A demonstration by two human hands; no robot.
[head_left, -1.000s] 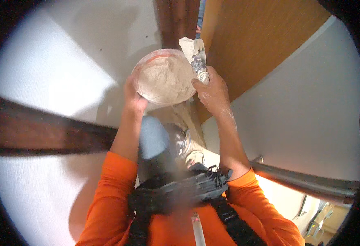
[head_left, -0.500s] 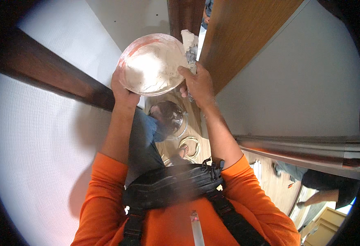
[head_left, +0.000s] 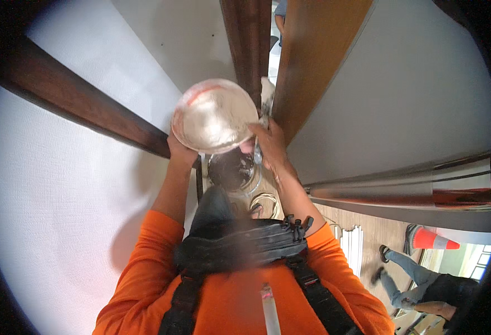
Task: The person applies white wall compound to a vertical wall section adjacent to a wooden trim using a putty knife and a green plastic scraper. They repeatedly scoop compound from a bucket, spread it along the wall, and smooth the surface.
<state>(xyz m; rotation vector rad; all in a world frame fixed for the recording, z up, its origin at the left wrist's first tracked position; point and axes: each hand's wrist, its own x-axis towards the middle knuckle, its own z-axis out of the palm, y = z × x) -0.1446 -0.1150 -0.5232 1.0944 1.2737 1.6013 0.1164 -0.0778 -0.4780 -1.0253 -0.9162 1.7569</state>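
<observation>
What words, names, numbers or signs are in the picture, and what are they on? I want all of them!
There are none that I can read.
Bowl and scraper: no writing shows.
Cone: only a pale band shows.
White strip on the orange top: a pink mark, too blurred to read.
Black straps: reddish specks, too small to read.
</observation>
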